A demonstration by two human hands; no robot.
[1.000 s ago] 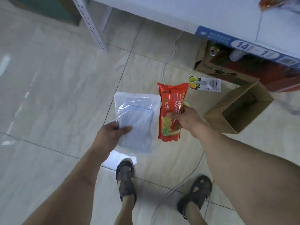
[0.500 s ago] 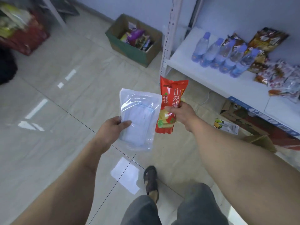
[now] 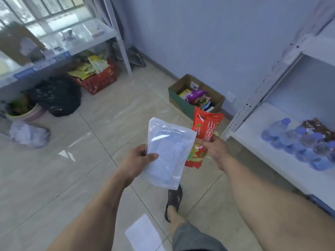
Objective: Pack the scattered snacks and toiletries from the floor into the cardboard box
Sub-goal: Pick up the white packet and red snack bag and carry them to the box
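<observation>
My left hand (image 3: 138,158) grips a clear plastic pouch (image 3: 168,153) with a pale blue item inside, thumb across its front. My right hand (image 3: 213,149) holds a red snack bag (image 3: 205,127) with white Chinese lettering, upright, just right of the pouch. Both are held at waist height above the tiled floor. Ahead by the wall stands an open cardboard box (image 3: 183,103) with a green side, holding several colourful snack packets.
A white shelf (image 3: 257,142) on the right carries several blue-capped water bottles (image 3: 297,140). At the left are another shelf, a red crate of packets (image 3: 97,80), a black bag (image 3: 58,96), a pot and a white plastic bag. My sandalled foot (image 3: 173,200) is below.
The view has swung up from the floor at my feet toward the room and the green-sided box. Both hands keep the pouch and the red bag, carried forward; one foot steps ahead.
</observation>
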